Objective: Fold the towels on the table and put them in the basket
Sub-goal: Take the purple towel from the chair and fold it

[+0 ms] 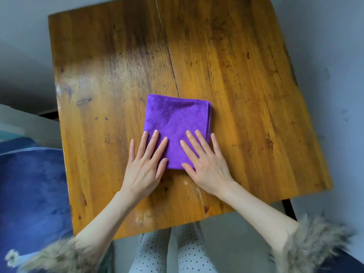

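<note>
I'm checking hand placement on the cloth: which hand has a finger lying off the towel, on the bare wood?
Both do: the left hand has its little finger on the table beside the purple towel; so does the right hand.

No readable text, labels or numbers appear anywhere.

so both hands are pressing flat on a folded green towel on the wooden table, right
Not quite: the towel is purple, not green. The head view shows the left hand and right hand pressing flat, fingers straight, on the near part of a folded purple towel on the wooden table.
</note>
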Motion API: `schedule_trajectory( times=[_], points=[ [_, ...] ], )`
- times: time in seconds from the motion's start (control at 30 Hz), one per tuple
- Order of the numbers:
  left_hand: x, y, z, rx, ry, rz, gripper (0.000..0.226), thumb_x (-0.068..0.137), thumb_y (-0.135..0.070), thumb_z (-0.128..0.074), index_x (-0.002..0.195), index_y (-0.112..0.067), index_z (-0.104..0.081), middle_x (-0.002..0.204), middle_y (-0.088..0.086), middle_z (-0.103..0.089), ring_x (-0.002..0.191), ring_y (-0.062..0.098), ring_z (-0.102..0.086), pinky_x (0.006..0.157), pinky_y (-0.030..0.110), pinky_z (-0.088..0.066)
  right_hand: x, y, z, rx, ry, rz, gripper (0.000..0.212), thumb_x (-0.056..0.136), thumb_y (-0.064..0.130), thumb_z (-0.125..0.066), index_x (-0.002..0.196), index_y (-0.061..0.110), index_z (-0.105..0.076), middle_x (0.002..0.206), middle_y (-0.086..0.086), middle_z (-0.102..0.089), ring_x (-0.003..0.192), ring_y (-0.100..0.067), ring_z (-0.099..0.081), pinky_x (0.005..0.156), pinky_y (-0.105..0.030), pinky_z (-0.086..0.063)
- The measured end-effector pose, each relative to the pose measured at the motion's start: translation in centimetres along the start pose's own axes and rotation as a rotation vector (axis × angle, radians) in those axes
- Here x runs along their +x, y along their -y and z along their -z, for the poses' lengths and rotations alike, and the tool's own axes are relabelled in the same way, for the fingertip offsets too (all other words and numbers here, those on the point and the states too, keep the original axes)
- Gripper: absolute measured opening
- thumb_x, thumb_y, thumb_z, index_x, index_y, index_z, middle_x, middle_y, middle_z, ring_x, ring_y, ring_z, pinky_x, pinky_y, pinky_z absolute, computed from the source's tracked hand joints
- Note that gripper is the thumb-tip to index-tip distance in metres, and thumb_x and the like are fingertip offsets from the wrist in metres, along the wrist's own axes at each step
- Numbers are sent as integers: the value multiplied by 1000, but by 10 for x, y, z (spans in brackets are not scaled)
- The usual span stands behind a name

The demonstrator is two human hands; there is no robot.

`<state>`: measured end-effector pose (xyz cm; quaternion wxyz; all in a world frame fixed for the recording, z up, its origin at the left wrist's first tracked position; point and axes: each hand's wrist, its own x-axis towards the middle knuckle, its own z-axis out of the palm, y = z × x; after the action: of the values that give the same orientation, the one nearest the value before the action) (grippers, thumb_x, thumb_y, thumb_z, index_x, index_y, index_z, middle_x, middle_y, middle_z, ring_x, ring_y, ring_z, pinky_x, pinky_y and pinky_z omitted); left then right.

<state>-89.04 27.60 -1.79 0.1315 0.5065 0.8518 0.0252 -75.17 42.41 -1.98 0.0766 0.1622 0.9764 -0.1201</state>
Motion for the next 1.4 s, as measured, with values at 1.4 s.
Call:
schedule_trajectory(
  times=[1.4],
  points=[
    [-34, 32, 83, -1388, 83, 744, 37, 87, -3, -60, 112, -28, -51, 105, 6, -59, 87, 17, -61, 59, 28, -51, 23, 32, 70, 1321, 111, -696, 29, 91, 15, -58, 119, 12, -51, 114, -4, -59, 98, -15, -61, 75, -30, -53]
  ],
)
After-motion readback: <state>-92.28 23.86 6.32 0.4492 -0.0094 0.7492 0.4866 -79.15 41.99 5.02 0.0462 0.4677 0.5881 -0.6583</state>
